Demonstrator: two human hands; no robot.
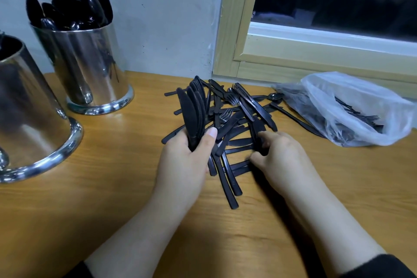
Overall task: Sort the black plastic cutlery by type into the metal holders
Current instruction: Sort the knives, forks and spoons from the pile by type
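Black plastic knives [194, 110], stacked blade against blade into a fan, stand upright in the left hand [184, 165], whose fingers and thumb curl round their handles. Just to the right, the right hand [282, 160] rests on the loose pile of cutlery [234, 119], its fingers pinching one knife [257, 133] at the pile's near edge. The pile lies between and beyond both hands on the wooden table [112, 187], a tangle of flat, matte knives, a few forks [232, 98] with thin tines and one glossy spoon [275, 96] at its far side.

At far left stand two polished metal holders, cylinders with flared bases that mirror the room. The farther holder [90, 70] is crammed with spoons, bowls upward. The nearer holder [27, 115] is cut off by the frame's edge and its contents cannot be made out. To the right, a crumpled, translucent plastic bag [352, 108] lies below the wood-framed window [293, 52], holding more black cutlery, forks among it.
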